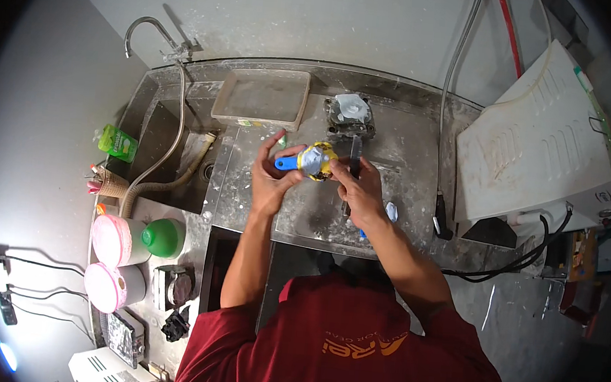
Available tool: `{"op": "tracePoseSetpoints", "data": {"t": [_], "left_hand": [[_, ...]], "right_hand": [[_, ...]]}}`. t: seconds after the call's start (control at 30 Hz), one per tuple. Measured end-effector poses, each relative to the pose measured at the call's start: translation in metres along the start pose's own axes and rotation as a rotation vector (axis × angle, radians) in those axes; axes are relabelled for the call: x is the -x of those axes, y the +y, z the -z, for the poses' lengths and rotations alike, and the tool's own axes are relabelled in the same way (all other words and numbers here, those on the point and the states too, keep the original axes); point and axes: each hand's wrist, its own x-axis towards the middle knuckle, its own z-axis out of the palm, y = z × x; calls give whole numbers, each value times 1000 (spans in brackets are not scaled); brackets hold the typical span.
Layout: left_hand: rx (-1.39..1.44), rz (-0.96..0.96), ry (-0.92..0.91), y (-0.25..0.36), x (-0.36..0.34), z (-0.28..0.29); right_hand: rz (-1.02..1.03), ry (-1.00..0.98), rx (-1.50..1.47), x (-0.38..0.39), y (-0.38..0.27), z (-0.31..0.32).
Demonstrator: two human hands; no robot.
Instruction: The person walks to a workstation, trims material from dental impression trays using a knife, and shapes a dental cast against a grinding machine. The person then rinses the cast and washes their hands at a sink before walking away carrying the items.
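Over the counter I hold up a small dental impression tray with a blue handle [286, 163]. Yellow material rims the tray, and pale grey plaster [315, 160] fills its middle. My left hand [271, 177] grips it from the left, thumb below and one finger raised. My right hand [359, 194] has its fingertips at the tray's right edge. The same hand is closed around a dark, flat knife-like tool [356, 150], which points away from me; its lower part is partly hidden. Just beyond is a dark block-shaped device [339, 127] with a whitish plaster lump [353, 107] on top.
A shallow grey basin [302, 97] stands at the back. Left are a sink [151, 161] with a hose, a green packet [118, 144], a green bowl [163, 238] and pink-lidded tubs [111, 240]. A white machine [531, 151] stands right, beside a hanging hose nozzle [442, 220].
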Motion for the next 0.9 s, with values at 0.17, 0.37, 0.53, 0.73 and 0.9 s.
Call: {"op": "tracePoseSetpoints", "data": {"t": [0.17, 0.37, 0.53, 0.73, 0.9], "left_hand": [[733, 138, 182, -38, 3, -41], [844, 250, 477, -40, -15, -46], [741, 179, 413, -39, -13, -61], [396, 52, 360, -36, -3, -70], [472, 114, 271, -27, -5, -65]], "right_hand": [[273, 24, 214, 6, 19, -15], [167, -1, 705, 25, -9, 12], [384, -72, 1030, 31, -16, 12], [141, -169, 1003, 25, -22, 18], [285, -208, 988, 26, -21, 23]]}}
